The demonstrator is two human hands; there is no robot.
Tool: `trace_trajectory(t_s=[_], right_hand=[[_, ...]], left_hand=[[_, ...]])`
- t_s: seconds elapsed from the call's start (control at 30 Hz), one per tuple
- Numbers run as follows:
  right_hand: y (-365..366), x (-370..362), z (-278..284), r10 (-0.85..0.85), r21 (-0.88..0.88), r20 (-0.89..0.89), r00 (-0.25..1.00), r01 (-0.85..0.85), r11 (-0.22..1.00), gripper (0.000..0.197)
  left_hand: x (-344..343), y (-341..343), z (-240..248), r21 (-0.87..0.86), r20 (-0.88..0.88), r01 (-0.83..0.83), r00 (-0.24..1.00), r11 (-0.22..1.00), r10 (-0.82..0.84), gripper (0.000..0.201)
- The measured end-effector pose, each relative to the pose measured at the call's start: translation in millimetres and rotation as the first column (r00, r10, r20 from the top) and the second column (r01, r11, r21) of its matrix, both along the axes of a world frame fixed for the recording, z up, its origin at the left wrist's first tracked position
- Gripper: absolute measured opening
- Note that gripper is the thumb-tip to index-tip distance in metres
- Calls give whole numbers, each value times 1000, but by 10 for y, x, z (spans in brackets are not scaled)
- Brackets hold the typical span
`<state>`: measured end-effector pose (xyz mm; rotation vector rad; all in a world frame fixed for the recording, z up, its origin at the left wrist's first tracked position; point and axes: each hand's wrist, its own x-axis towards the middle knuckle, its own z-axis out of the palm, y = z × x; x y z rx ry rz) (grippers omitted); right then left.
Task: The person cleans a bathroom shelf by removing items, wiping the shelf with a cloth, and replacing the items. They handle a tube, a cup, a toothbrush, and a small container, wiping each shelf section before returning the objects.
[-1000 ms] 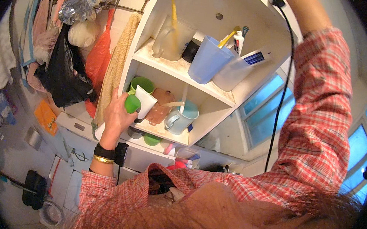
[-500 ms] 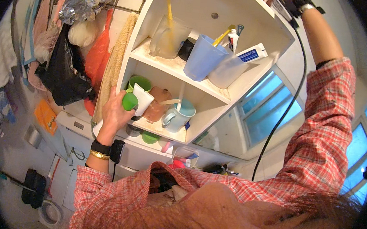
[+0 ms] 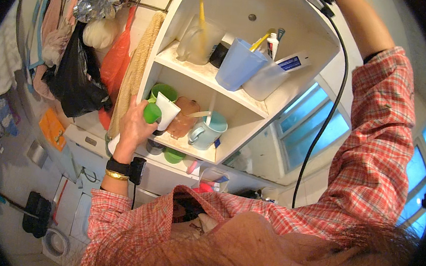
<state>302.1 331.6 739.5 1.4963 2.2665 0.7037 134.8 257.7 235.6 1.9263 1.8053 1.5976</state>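
Note:
My left hand (image 3: 136, 126) is closed at the left end of the lower shelf. Its fingers are around the green cap of a white squeeze tube (image 3: 166, 109), whose flat end points up and right. Behind the tube stands a green cup (image 3: 164, 93). Beside it are a brownish translucent soap dish (image 3: 184, 116) and a light blue mug (image 3: 208, 132) with a pale handle sticking out. At the upper right my right forearm (image 3: 367, 25) reaches up out of the picture; the right hand is cut off by the top edge.
The upper shelf holds a clear cup (image 3: 195, 48) with a yellow toothbrush, a blue cup (image 3: 239, 67) and a translucent cup (image 3: 265, 82) with toothpaste tubes. Bags and a beige towel (image 3: 136, 70) hang at left. A black cable (image 3: 325, 127) runs down past the mirror.
My right hand has slid up out of the picture. My left hand stays on the tube with barely any shift. The view has moved slightly.

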Motion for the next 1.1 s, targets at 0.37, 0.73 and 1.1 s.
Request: trace_trajectory(t_s=[0.37, 0.73, 1.1], right_hand=[[-260, 1673, -54, -232, -39, -243, 942, 229, 973, 30], [-632, 372, -165, 604, 312, -503, 618, -523, 794, 41], [-958, 571, -992, 765, 526, -17, 644, -645, 555, 40]], left_hand=[[-35, 38, -49, -35, -1, 34, 999, 999, -34, 51], [-39, -17, 6, -56, -27, 43, 999, 998, -44, 59], [-79, 27, -57, -10, -49, 60, 997, 998, -60, 53]])
